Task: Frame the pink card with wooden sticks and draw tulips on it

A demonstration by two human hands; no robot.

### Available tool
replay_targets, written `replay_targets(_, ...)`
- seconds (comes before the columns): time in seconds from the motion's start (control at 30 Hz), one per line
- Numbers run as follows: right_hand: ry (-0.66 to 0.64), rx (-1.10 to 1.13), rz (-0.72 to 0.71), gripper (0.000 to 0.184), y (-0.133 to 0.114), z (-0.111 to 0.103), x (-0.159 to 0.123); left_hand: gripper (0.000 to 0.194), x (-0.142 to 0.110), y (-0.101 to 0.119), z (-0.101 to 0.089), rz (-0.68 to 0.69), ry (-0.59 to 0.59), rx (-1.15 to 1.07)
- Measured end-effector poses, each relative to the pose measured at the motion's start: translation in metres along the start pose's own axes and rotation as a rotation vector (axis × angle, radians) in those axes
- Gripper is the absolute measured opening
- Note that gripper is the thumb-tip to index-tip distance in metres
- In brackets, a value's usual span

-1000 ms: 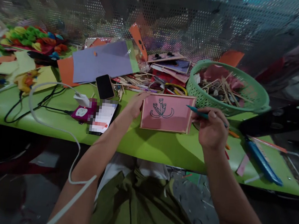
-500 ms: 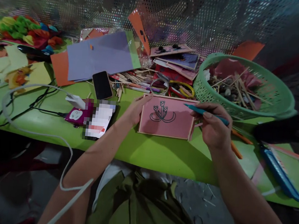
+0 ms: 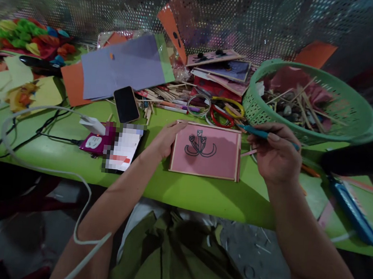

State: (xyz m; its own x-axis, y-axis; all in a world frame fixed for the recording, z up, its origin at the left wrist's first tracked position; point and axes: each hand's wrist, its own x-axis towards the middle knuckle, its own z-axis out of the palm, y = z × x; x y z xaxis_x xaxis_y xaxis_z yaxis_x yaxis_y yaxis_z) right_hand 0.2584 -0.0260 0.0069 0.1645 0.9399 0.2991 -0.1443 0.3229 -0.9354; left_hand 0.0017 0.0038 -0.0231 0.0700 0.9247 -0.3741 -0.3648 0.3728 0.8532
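A pink card (image 3: 224,154) edged with thin wooden sticks is tilted up toward me over the green table. Dark outlines of tulips with curling leaves are drawn on its left half. My left hand (image 3: 169,140) grips the card's left edge, thumb and fingers closed on it. My right hand (image 3: 278,153) is closed round a teal pen (image 3: 256,132) whose tip points left. The pen is off the drawing, near the card's upper right corner. Just behind the card lie red-handled scissors (image 3: 222,118) and a roll of clear tape (image 3: 199,105).
A green plastic basket (image 3: 271,122) holding sticks and stones stands at the back right. Two phones, a dark one (image 3: 126,105) and a lit one (image 3: 123,148), lie left of the card beside a purple charger (image 3: 95,144). A white cable (image 3: 82,177) crosses my left arm. A blue cutter (image 3: 356,215) lies far right.
The pen in my right hand has moved from over the card's right part to beyond its upper right corner. The card sits slightly lower. My view has shifted a little.
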Motion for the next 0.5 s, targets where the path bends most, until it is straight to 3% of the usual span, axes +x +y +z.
replay_targets(0.27,-0.013,-0.037,0.017,0.014,0.0012,0.0012,-0.0007,0.023,-0.0019,0.0015,-0.0013,0.073,0.061,0.120)
replay_targets(0.5,-0.022,-0.040,0.015,0.019,0.0008,0.0005,-0.0011,0.021,-0.0066,0.0086,-0.0015,0.358,0.102,0.635)
